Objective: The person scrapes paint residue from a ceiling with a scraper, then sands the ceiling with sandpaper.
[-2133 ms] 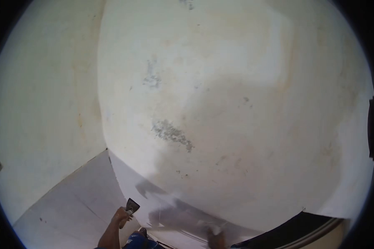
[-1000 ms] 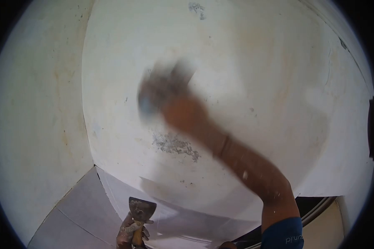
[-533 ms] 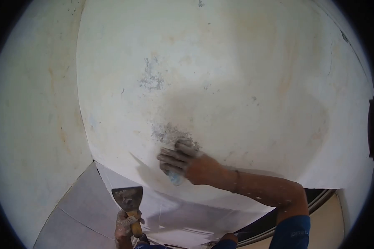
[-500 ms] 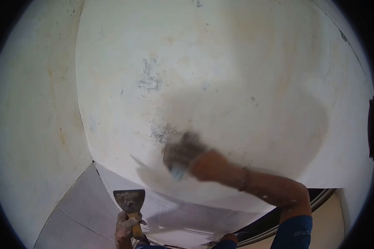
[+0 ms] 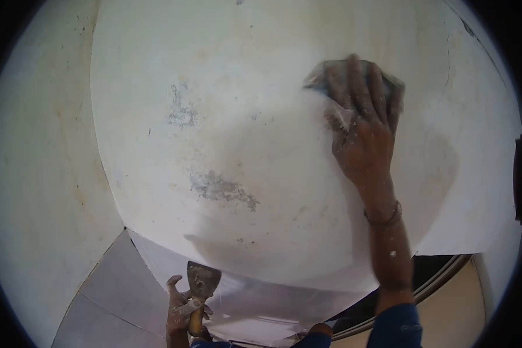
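Note:
My right hand point(image 5: 365, 136) is high on the white wall, its fingers laid over a folded sheet that looks like sandpaper point(image 5: 318, 78) and pressing it to the surface. The sheet's dark edge shows beyond the fingertips, and a pale fold lies by the thumb. Low in the view, my left hand point(image 5: 181, 310) grips a putty knife point(image 5: 204, 279) by its yellowish handle. The knife's wide, smeared blade points up, apart from my right hand. One finger of the left hand sticks out to the side. Pale dust speckles both hands.
The wall point(image 5: 272, 156) has a grey flaked patch point(image 5: 220, 188) and a smaller worn patch point(image 5: 181, 110). A side wall point(image 5: 40, 145) meets it at the left. Grey panels point(image 5: 107, 290) lie below the corner. At the lower right runs a dark curved edge point(image 5: 441, 284).
My right hand has swept up and to the right across the wall with the sheet, uncovering the grey patch. The putty knife in my left hand has shifted slightly right, and a finger has lifted outward.

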`<state>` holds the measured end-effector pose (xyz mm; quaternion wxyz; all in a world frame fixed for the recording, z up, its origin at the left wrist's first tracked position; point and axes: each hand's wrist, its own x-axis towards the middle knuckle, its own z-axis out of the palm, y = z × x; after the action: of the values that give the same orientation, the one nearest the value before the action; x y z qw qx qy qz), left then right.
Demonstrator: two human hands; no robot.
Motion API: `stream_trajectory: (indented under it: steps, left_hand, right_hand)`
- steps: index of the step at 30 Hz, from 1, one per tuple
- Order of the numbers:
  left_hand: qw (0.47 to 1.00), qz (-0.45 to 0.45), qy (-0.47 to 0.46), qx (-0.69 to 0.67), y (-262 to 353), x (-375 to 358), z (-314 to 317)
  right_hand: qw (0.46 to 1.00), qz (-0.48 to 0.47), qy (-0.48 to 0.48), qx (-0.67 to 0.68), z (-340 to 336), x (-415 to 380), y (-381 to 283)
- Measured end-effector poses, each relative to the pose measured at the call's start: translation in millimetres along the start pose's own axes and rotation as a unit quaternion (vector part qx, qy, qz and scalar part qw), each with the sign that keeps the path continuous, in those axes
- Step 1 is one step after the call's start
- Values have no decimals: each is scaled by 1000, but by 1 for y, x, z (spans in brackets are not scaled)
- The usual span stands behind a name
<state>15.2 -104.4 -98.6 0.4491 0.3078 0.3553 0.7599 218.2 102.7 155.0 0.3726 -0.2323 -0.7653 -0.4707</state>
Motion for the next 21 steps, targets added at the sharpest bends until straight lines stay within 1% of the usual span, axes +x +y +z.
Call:
stream_trajectory:
  steps: [1, 2, 3, 4, 5, 6, 7, 8, 9, 10, 12, 13, 14, 15, 16, 18, 19, 20, 21]
  left_hand:
    - [999, 17, -7, -32, -7, 2, -2]
    - [999, 15, -9, -31, -13, 3, -9]
    - [1000, 12, -9, 5, -18, 3, -18]
    - [999, 10, -11, 41, -21, 2, -24]
    - [1000, 0, 14, 16, -23, 0, -28]
    - [1000, -5, 12, 16, -22, -2, -30]
    - [999, -21, 1, -50, -18, -3, -33]
    - [993, -37, -9, -113, -15, -5, -35]
    - [990, -33, -45, -128, -13, -8, -38]
    - [990, -31, -43, -129, -16, -13, -39]
    - [999, 7, 44, -3, -24, -20, -39]
    - [999, 0, 47, 1, -24, -23, -40]
    - [999, 25, 40, -4, -24, -25, -42]
    - [998, 51, 32, -11, -26, -25, -41]
    - [996, 79, 24, -20, -24, -25, -36]
    - [997, 68, 32, -14, -15, -27, -27]
    - [991, 131, 11, 33, -14, -27, -27]
    - [977, 198, -11, 80, -11, -24, -25]
    - [979, 185, -11, 88, 2, -26, -16]
  right_hand:
    - [996, 84, 21, -21, -1, 5, 0]
    - [984, 171, 37, -40, -2, 6, -5]
    - [995, 94, -21, 23, 18, -21, -43]
    - [985, -5, -117, 126, 37, -57, -77]
    - [976, -116, -98, 155, 28, -67, -81]
    - [976, -113, -102, 154, 23, -59, -63]
    - [989, -64, -59, 123, 20, -43, -30]
    - [995, -14, -15, 93, 16, -29, -11]
    - [995, -10, -15, 97, 10, -17, -8]
    - [997, 61, 8, 52, 3, -5, -4]
    - [977, 199, 55, -43, -6, 10, -2]
    - [983, 175, -43, -14, 13, -9, -44]
    - [989, 29, -121, 84, 24, -38, -78]
    - [986, -62, -63, 140, 33, -64, -97]
    - [985, -63, -67, 143, 26, -64, -94]
    - [966, -56, -62, 245, 11, -56, -79]
    - [972, -44, -61, 223, 17, -61, -72]
    - [984, -34, -51, 166, 15, -59, -56]
    - [992, -16, -52, 110, 6, -53, -36]
